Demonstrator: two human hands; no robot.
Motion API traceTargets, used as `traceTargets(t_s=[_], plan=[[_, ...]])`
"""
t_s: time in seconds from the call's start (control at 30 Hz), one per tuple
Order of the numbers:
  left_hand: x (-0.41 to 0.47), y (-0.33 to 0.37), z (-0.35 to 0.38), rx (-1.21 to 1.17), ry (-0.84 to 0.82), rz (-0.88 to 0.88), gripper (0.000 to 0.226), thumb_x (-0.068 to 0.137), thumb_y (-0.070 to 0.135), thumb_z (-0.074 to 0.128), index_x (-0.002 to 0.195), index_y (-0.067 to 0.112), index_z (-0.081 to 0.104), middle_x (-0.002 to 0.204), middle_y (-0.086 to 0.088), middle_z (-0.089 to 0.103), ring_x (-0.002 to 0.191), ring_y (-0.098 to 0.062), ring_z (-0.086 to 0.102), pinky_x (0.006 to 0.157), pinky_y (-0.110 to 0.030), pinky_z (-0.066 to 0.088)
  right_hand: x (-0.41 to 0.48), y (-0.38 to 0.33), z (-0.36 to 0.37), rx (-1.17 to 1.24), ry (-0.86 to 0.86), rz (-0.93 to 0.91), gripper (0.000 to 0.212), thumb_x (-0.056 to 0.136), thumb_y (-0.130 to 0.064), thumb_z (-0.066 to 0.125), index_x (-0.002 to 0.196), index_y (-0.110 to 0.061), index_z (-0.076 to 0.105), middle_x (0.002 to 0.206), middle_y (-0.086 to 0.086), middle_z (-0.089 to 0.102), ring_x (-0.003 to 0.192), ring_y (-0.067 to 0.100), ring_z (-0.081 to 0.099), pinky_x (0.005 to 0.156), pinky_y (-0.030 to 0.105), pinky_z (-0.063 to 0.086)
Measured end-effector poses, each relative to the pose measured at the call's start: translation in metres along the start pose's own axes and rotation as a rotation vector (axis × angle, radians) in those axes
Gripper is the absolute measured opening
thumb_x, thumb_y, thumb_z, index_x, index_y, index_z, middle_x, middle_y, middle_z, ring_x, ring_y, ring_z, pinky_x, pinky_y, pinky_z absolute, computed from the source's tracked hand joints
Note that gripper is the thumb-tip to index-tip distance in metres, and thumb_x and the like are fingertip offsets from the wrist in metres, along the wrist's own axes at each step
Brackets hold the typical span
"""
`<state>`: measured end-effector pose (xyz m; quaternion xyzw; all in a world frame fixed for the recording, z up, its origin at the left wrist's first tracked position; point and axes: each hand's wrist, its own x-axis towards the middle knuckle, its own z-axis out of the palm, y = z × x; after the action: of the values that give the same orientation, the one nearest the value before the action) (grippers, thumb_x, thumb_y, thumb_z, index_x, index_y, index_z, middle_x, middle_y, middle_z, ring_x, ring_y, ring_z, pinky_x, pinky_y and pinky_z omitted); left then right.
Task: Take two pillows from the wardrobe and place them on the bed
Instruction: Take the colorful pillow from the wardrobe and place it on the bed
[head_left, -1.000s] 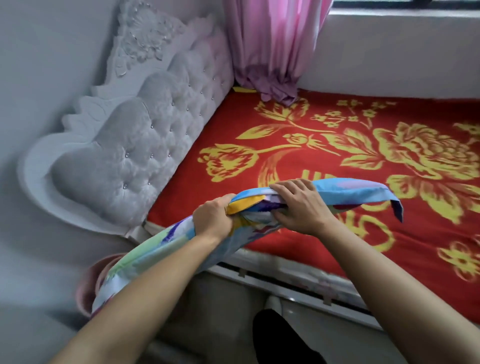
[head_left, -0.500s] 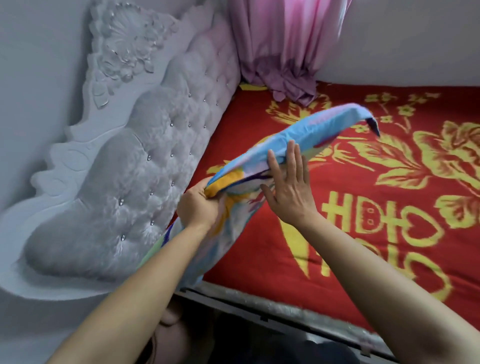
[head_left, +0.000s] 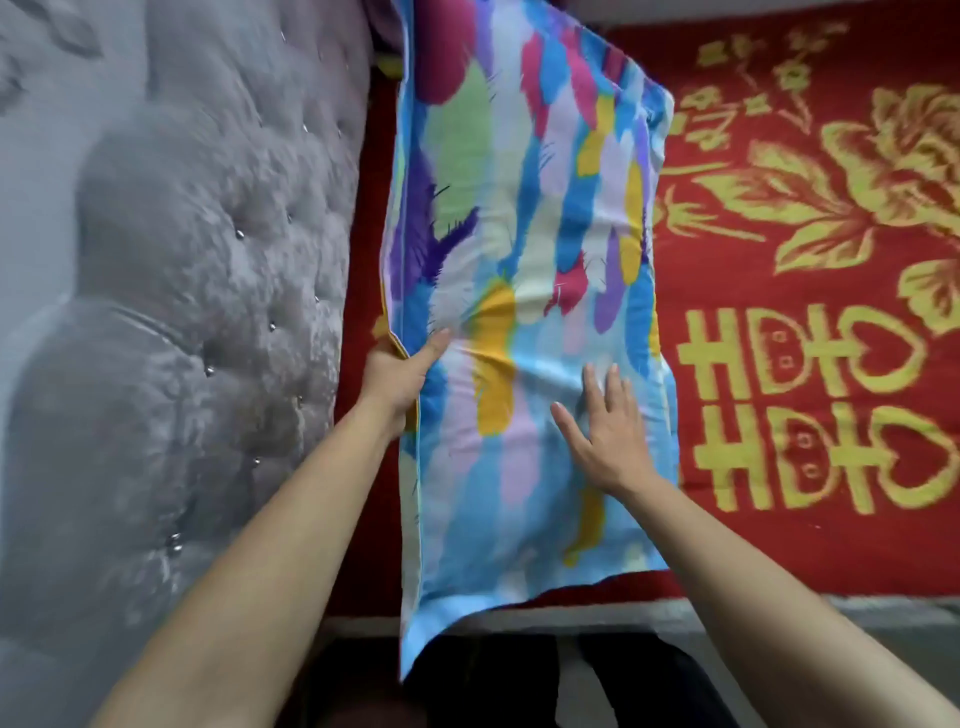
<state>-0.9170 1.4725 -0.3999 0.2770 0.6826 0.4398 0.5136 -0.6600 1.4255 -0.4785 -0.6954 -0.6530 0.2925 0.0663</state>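
Pillow (head_left: 524, 291) lies lengthwise mid-frame on the bed (head_left: 810, 332), just beside the headboard (head_left: 208, 291) at frame left, w/ its near end hanging off the bed edge at bottom centre. Left hand (head_left: 397, 376) pinches the pillow's left edge; right hand (head_left: 605, 441) is flat and spread on top, gripping nothing. Risk: let go now and the overhang could drag it off; no containers in view, only one pillow seen.

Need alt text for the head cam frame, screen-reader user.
A colourful feather-print pillow lies on a red and gold bedspread beside a grey tufted headboard. The left hand grips its left edge; the right hand rests flat on top.
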Motion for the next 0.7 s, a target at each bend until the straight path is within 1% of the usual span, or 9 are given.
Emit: traceTargets(t_s=[0.1, 0.17, 0.2, 0.27, 0.4, 0.47, 0.6, 0.63, 0.7], plan=[[0.035, -0.072, -0.004, 0.386, -0.038, -0.051, 0.057, 0.089, 0.029, 0.069, 0.139, 0.011, 0.047, 0.132, -0.009, 0.062, 0.12, -0.023, 0.059, 0.105, -0.037, 0.047, 0.015, 0.021, 0.057, -0.12, -0.278, 0.031, 0.073, 0.097, -0.063, 0.035, 0.157, -0.025, 0.019, 0.165, 0.016, 0.011, 0.152, 0.032, 0.008, 0.124, 0.045, 0.011], [0.044, -0.119, -0.001, 0.492, -0.104, -0.134, 0.07, 0.093, 0.033, 0.063, 0.151, 0.014, 0.028, 0.149, -0.01, 0.046, 0.136, -0.023, 0.046, 0.116, -0.041, 0.036, 0.015, 0.039, 0.093, -0.292, -0.468, -0.011, 0.068, 0.096, -0.067, 0.029, 0.153, -0.03, 0.028, 0.165, 0.011, 0.013, 0.151, 0.033, 0.009, 0.121, 0.049, 0.013], [0.044, -0.14, 0.001, 0.528, -0.1, -0.166, 0.074, 0.094, 0.036, 0.06, 0.154, 0.014, 0.023, 0.155, -0.012, 0.039, 0.141, -0.024, 0.039, 0.118, -0.041, 0.032, 0.012, 0.048, 0.107, -0.343, -0.496, -0.037, 0.065, 0.096, -0.067, 0.029, 0.151, -0.032, 0.031, 0.165, 0.009, 0.011, 0.151, 0.034, 0.009, 0.12, 0.052, 0.012], [0.042, -0.174, 0.004, 0.64, -0.045, -0.196, 0.074, 0.096, 0.041, 0.055, 0.155, 0.014, 0.018, 0.159, -0.015, 0.028, 0.147, -0.027, 0.027, 0.122, -0.041, 0.024, 0.008, 0.06, 0.12, -0.379, -0.424, -0.097, 0.06, 0.097, -0.064, 0.034, 0.148, -0.034, 0.036, 0.166, 0.008, 0.012, 0.15, 0.035, 0.012, 0.119, 0.053, 0.014], [0.035, -0.207, 0.01, 0.848, 0.032, -0.19, 0.08, 0.095, 0.049, 0.051, 0.156, 0.017, 0.009, 0.161, -0.024, 0.012, 0.151, -0.034, 0.009, 0.122, -0.04, 0.01, 0.013, 0.071, 0.112, -0.277, -0.179, -0.149, 0.049, 0.097, -0.051, 0.05, 0.139, -0.027, 0.052, 0.155, 0.011, 0.038, 0.141, 0.034, 0.034, 0.115, 0.048, 0.024], [0.038, -0.21, 0.013, 0.861, 0.102, -0.177, 0.082, 0.095, 0.049, 0.051, 0.156, 0.016, 0.008, 0.161, -0.026, 0.007, 0.151, -0.036, 0.005, 0.122, -0.04, 0.008, 0.023, 0.076, 0.101, -0.247, -0.086, -0.091, 0.056, 0.096, -0.047, 0.054, 0.144, -0.018, 0.047, 0.157, 0.02, 0.032, 0.142, 0.037, 0.033, 0.116, 0.047, 0.024], [0.054, -0.209, 0.013, 0.839, 0.256, -0.194, 0.085, 0.096, 0.048, 0.051, 0.155, 0.003, 0.009, 0.162, -0.022, 0.012, 0.151, -0.034, 0.01, 0.122, -0.039, 0.012, 0.05, 0.094, 0.079, -0.057, -0.034, 0.285, 0.084, 0.094, -0.05, 0.057, 0.156, -0.009, 0.018, 0.162, 0.027, 0.007, 0.151, 0.039, 0.01, 0.122, 0.047, 0.013], [0.058, -0.209, 0.012, 0.813, 0.267, -0.235, 0.083, 0.095, 0.047, 0.052, 0.153, 0.001, 0.015, 0.16, -0.022, 0.021, 0.149, -0.034, 0.018, 0.12, -0.039, 0.019, 0.056, 0.1, 0.075, 0.002, -0.08, 0.37, 0.091, 0.093, -0.053, 0.057, 0.157, -0.009, 0.01, 0.163, 0.026, 0.003, 0.152, 0.039, 0.005, 0.123, 0.047, 0.01], [0.064, -0.21, 0.01, 0.775, 0.276, -0.289, 0.064, 0.092, 0.043, 0.06, 0.14, 0.003, 0.046, 0.141, -0.022, 0.053, 0.132, -0.037, 0.047, 0.106, -0.04, 0.04, 0.063, 0.111, 0.074, 0.084, -0.177, 0.454, 0.102, 0.091, -0.059, 0.056, 0.157, -0.007, -0.001, 0.164, 0.022, 0.002, 0.152, 0.035, 0.001, 0.124, 0.047, 0.008]])
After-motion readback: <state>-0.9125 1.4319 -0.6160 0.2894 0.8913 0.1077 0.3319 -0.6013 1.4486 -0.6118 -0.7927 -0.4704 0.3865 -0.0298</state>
